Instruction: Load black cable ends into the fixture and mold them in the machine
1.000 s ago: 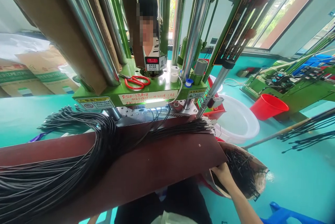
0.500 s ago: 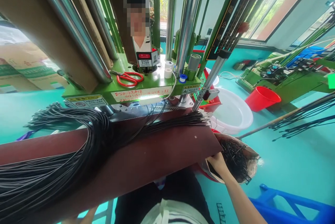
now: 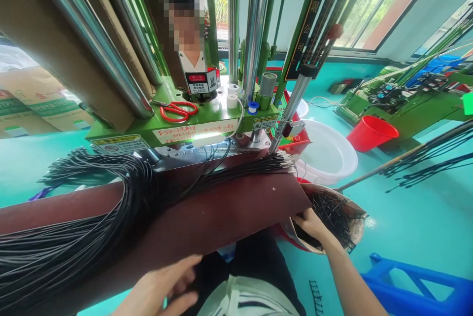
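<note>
My left hand (image 3: 162, 284) hovers near the front edge of the brown board (image 3: 236, 212), fingers apart and nothing in it. At the board's right corner, my right hand (image 3: 312, 225) reaches in against the underside of the edge. Its fingertips are partly hidden there, so I cannot see whether they grip anything. A thick bundle of black cables (image 3: 129, 202) curves over the left part of the board. Behind the board's middle lies a thinner row of black cables (image 3: 254, 165) with pale ends pointing right. Neither hand touches the cables.
Behind the board stands a green press (image 3: 218, 116) with red-handled scissors (image 3: 179, 111) on its ledge. A lined bin of black scraps (image 3: 332, 217) is by my right hand. Beyond are a white tub (image 3: 328, 151), a red bucket (image 3: 373, 133) and a blue stool (image 3: 417, 281). Someone stands behind the press.
My left hand has come up from below the board's front edge into full view, fingers spread. My right hand stays at the right corner. The view has shifted slightly.
</note>
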`<state>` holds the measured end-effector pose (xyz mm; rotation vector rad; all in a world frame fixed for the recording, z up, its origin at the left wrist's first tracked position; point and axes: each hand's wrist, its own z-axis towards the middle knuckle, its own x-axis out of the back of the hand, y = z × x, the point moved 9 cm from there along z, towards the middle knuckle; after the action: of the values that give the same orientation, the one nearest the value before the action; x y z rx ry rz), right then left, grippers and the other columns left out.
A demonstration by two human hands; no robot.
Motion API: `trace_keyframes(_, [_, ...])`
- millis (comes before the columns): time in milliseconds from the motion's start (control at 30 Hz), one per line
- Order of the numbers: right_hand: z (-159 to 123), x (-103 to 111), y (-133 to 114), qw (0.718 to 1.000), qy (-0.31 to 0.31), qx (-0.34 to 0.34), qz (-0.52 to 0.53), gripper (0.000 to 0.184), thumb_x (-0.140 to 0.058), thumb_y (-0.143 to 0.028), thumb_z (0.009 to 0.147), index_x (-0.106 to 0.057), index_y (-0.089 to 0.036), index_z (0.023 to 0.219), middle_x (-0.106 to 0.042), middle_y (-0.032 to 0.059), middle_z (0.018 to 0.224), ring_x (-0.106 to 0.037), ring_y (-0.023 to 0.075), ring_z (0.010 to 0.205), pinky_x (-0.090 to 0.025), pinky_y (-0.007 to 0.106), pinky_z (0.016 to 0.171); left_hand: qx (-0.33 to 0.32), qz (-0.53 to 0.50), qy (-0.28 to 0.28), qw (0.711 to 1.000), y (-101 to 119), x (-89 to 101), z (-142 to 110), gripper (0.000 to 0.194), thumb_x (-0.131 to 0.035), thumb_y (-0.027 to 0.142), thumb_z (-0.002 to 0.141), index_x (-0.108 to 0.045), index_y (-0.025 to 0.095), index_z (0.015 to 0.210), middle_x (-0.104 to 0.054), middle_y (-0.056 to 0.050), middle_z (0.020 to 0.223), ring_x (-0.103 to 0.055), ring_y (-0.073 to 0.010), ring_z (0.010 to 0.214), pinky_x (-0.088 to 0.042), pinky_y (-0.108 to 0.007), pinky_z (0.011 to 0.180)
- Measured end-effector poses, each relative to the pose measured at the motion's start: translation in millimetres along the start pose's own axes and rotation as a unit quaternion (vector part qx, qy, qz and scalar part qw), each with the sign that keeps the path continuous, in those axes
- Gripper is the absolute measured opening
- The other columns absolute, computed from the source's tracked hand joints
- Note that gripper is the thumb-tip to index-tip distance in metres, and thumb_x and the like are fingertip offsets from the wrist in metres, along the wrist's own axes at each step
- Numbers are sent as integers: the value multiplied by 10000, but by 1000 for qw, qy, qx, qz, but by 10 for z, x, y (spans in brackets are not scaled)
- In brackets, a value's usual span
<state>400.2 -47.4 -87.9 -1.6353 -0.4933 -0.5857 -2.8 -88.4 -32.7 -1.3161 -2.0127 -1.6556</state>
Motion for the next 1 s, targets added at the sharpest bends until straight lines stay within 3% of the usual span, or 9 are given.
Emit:
trace_keyframes(133, [-5, 22, -64, 999, 19, 20, -22, 400, -484, -221, 679, -601, -103, 1043, -631, 121, 1056, -551, 272, 1011, -407, 396, 902, -203, 112, 90, 969, 1115, 184, 702, 405, -456, 416, 817, -553, 214, 1154, -621, -61, 1080, -544, -198, 1006, -409, -337, 916])
trace_keyframes(200, [-27, 35, -125, 999, 14, 34, -40, 379, -470, -203, 702, -600, -101, 1044, -628, 124, 1062, -561, 261, 993, -413, 379, 892, -240, 185, 140, 943, 1398, 206, 1072, 413, -460, 360, 828, -518, 144, 1176, -552, -108, 1189, -472, -232, 1110, -362, -379, 963])
trace_keyframes(267, [-67, 51, -175, 998, 7, 43, -54, 353, -460, -184, 716, -601, -112, 1031, -623, 121, 1070, -559, 255, 1000, -410, 370, 891, -233, 266, 178, 918, 1539, 189, 1395, 473, -483, 342, 819, -469, 79, 1212, -492, -177, 1241, -440, -285, 1133, -356, -421, 945])
trace_keyframes(400, [-191, 76, -220, 998, -13, 40, -47, 407, -446, -150, 730, -533, -164, 1128, -583, 92, 1152, -537, 231, 1048, -401, 355, 900, -191, 384, 182, 885, 1654, 153, 1762, 446, -467, 334, 828, -483, 41, 1165, -560, -214, 1042, -518, -320, 978, -400, -429, 807])
trace_keyframes(567, [-308, 102, -196, 998, -33, 0, -60, 399, -482, -150, 720, -515, -178, 1117, -619, 81, 1051, -572, 226, 959, -432, 343, 829, -216, 392, 71, 891, 1697, 148, 1905, 174, -435, 221, 834, -567, 121, 885, -594, -127, 905, -572, -233, 838, -417, -332, 725])
trace_keyframes(667, [-320, 149, -259, 998, -27, -3, -65, 380, -494, -166, 730, -527, -184, 1107, -626, 78, 1042, -578, 229, 950, -435, 339, 819, -226, 293, 58, 927, 1683, 306, 1932, 186, -405, 252, 838, -545, 148, 906, -605, -97, 911, -572, -212, 835, -418, -324, 735])
trace_keyframes(767, [-316, 205, -397, 996, -25, 11, -81, 295, -512, -186, 732, -588, -187, 1017, -648, 66, 986, -596, 221, 900, -442, 309, 787, -239, 123, 49, 962, 1667, 501, 1900, 173, -475, 323, 781, -525, 170, 844, -608, -69, 963, -554, -200, 885, -417, -317, 775])
trace_keyframes(867, [-338, 246, -563, 991, -49, 31, -119, 229, -528, -189, 723, -631, -195, 927, -660, 61, 945, -608, 218, 870, -436, 286, 777, -226, -30, 19, 973, 1617, 618, 1845, 222, -556, 387, 702, -505, 173, 735, -604, -36, 950, -542, -176, 859, -417, -288, 768])
trace_keyframes(1000, [-424, 271, -808, 982, -116, 39, -144, 183, -529, -190, 730, -656, -212, 860, -673, 42, 806, -617, 206, 779, -434, 272, 741, -186, -94, 31, 978, 1519, 677, 1793, 253, -509, 412, 745, -507, 169, 815, -568, 4, 756, -516, -134, 712, -407, -269, 705])
